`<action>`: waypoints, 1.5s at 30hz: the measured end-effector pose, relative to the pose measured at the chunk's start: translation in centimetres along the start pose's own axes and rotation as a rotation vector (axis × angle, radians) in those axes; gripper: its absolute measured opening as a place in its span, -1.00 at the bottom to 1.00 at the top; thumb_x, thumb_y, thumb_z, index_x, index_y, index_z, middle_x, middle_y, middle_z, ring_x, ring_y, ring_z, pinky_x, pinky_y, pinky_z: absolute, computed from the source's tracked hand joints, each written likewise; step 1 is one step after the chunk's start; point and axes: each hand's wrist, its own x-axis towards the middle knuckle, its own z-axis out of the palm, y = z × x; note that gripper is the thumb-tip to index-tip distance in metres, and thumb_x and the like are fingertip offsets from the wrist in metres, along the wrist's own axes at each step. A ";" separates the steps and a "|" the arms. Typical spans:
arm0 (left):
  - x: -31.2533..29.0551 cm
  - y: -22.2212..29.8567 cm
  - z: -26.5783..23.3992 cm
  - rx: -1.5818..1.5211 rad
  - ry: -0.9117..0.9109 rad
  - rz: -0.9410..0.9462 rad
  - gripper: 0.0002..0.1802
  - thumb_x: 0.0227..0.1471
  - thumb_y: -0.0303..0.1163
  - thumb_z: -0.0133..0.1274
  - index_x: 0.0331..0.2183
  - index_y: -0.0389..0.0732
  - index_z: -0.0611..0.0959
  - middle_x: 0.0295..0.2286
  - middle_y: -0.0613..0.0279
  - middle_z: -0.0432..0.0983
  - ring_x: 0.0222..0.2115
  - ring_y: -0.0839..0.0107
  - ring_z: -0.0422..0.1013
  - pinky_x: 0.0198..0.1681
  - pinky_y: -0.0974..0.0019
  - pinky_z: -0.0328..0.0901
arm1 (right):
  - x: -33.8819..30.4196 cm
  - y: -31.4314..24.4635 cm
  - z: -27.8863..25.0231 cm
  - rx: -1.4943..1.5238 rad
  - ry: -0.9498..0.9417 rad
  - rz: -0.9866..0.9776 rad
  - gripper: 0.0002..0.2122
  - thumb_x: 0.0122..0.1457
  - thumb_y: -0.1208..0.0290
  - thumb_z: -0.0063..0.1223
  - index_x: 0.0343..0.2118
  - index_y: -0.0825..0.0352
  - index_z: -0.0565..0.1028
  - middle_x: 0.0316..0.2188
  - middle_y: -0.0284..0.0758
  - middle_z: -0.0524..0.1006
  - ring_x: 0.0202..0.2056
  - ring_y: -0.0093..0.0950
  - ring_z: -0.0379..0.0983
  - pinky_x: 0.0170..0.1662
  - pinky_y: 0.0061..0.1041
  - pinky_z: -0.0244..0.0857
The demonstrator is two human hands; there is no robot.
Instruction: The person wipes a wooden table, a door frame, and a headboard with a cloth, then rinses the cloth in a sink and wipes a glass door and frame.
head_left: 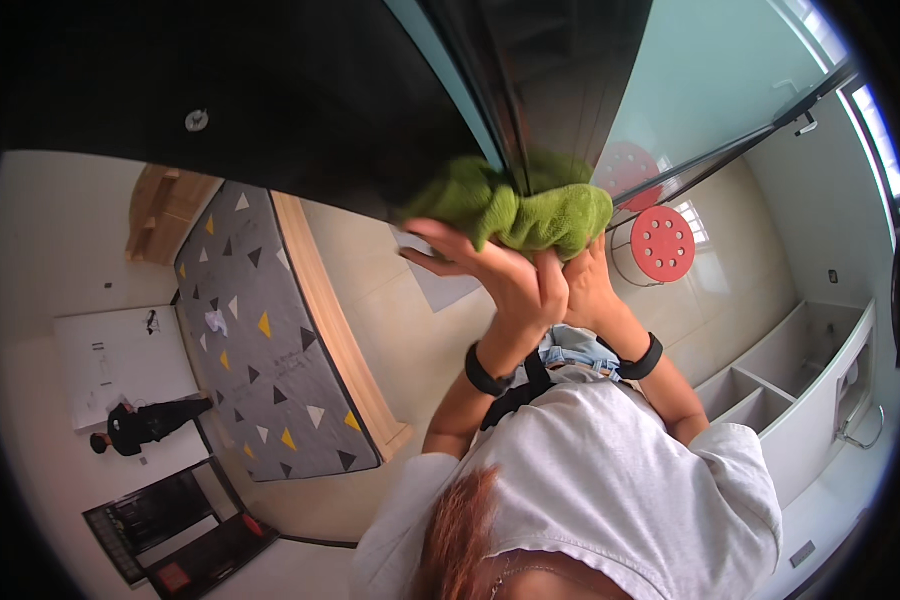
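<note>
A green cloth (560, 220) is bunched against the lower edge of a dark glossy panel (570, 80), where a pale blue-green strip runs down beside it. My left hand (515, 285) grips the cloth from the near side, some of its fingers reaching left along the black panel (300, 100). Close beside it, my right hand (590, 285) holds the right end of the cloth, its fingertips hidden by the folds. Both hands are nearly touching at the wrists. The cloth's left part is blurred.
Right of the hands stands a red round stool (662, 244), near a glass panel (710, 90). A bed with a patterned grey mattress (270, 340) is at left. White open cabinets (770, 390) stand at right. Another person (150, 423) is at far left.
</note>
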 end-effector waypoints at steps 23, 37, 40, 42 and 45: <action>-13.8 -6.6 1.2 -0.007 -0.333 -0.237 -0.13 0.02 -0.26 -0.03 0.19 -0.38 -0.11 0.15 -0.15 0.00 0.20 0.08 -0.04 0.18 -0.17 -0.27 | -7.3 3.0 0.1 0.189 -0.527 0.256 -0.09 -0.07 0.15 0.17 0.20 0.52 -0.14 0.16 0.05 0.10 0.18 -0.10 0.03 0.25 -0.27 -0.12; -19.1 -11.2 -10.0 0.013 -0.247 -0.759 -0.75 -0.08 -0.38 0.10 -0.26 -0.11 0.55 -0.46 0.18 0.59 -0.50 0.19 0.50 -0.44 0.28 0.32 | -8.5 -1.3 3.4 0.350 -0.454 0.312 -0.74 0.06 0.47 0.08 -0.15 0.32 0.44 -0.26 -0.16 0.54 -0.19 -0.22 0.49 -0.19 -0.41 0.36; -19.9 -13.0 -11.8 -0.043 -0.290 -0.768 -0.78 -0.06 -0.44 0.10 -0.28 -0.22 0.56 -0.44 0.12 0.59 -0.40 0.23 0.53 -0.37 0.33 0.34 | -7.9 -2.4 4.9 0.355 -0.442 0.446 -0.81 0.06 0.47 0.09 -0.24 0.34 0.49 -0.35 -0.16 0.56 -0.23 -0.25 0.52 -0.26 -0.49 0.34; -20.6 -14.4 -13.5 -0.031 -0.311 -0.765 -0.84 -0.05 -0.43 0.12 -0.36 -0.27 0.57 -0.50 0.14 0.59 -0.44 0.31 0.54 -0.40 0.38 0.33 | -8.0 -2.3 7.3 0.376 -0.403 0.406 -0.81 0.06 0.47 0.09 -0.23 0.35 0.49 -0.36 -0.16 0.56 -0.25 -0.28 0.53 -0.26 -0.50 0.34; -22.4 -16.9 -18.2 -0.110 -0.312 -0.854 -0.84 -0.03 -0.39 0.12 -0.44 -0.30 0.56 -0.59 0.19 0.56 -0.53 0.43 0.50 -0.47 0.43 0.29 | -7.4 -4.5 12.0 0.435 -0.313 0.382 -0.82 0.08 0.48 0.08 -0.23 0.38 0.49 -0.41 -0.18 0.57 -0.34 -0.41 0.56 -0.27 -0.52 0.34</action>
